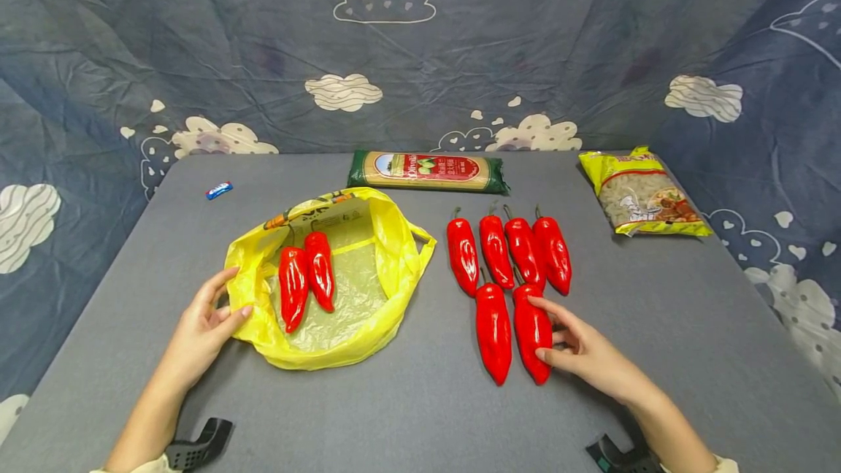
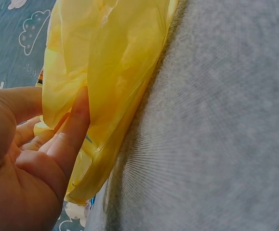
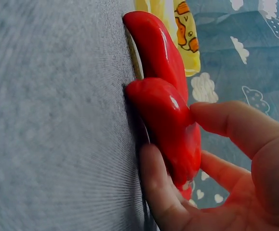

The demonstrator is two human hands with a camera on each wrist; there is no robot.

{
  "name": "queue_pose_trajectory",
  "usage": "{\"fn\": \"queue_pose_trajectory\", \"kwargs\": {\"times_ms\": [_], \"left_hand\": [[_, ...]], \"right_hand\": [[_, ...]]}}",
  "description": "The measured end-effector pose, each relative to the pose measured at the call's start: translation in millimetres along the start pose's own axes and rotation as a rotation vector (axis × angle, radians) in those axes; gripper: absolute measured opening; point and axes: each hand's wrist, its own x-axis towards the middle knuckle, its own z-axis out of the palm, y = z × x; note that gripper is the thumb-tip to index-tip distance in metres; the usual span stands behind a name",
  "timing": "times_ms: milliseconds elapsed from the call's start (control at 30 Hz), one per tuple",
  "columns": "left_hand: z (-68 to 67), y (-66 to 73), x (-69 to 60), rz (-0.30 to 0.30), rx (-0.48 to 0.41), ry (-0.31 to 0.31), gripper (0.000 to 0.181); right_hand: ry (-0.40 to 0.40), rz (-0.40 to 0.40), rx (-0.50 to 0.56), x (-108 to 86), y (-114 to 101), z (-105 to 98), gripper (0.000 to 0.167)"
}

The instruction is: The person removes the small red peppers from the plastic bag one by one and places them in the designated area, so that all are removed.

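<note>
My left hand pinches the left side of a yellow plastic bag that lies with its mouth open. Its thumb and fingers grip the thin film in the left wrist view. Inside the bag are two glossy red peppers. On the right, my right hand has its thumb and fingers about the nearer right red pepper, which lies on the table. Close beside that one is another red pepper. Behind these two, several more red peppers lie in a row, stems pointing away.
A long green-ended pack of noodles lies along the back edge of the grey table. At the back right is a yellow food packet. A small blue wrapped item lies at the back left. Cloud-print cloth hangs behind.
</note>
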Motion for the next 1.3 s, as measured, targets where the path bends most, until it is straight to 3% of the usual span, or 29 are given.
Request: {"fn": "queue_pose_trajectory", "kwargs": {"times_ms": [267,433,567,700,967,1133,1300], "left_hand": [[0.8,-0.4,-1.4,0.007,-0.002,0.0,0.06],[1.1,-0.2,-1.2,0.004,0.007,0.006,0.06],[1.2,-0.3,-0.6,0.003,0.006,0.009,0.06],[1.2,-0.7,0.1,0.007,-0.021,0.003,0.061],[1.2,-0.2,1.3,0.011,-0.045,0.003,0.06],[1.0,-0.5,0.7,0.012,-0.041,0.007,0.059],[0.3,-0.5,0.0,0.006,-0.021,0.006,0.059]], "right_hand": [[0.029,-0.066,-0.054,0.2,1.0,1.4,0.066],[0.096,-0.102,-0.158,-3.4,-4.6,1.3,0.063],[0.174,-0.167,-0.237,-6.7,-22.5,2.2,0.063],[0.204,-0.319,-0.193,-1.1,-52.3,5.9,0.063],[0.091,-0.615,-0.024,43.8,-113.7,28.6,0.062],[0.013,-0.685,0.005,84.5,-133.1,55.9,0.059],[-0.087,-0.638,0.038,123.3,-138.1,84.0,0.055]]}}
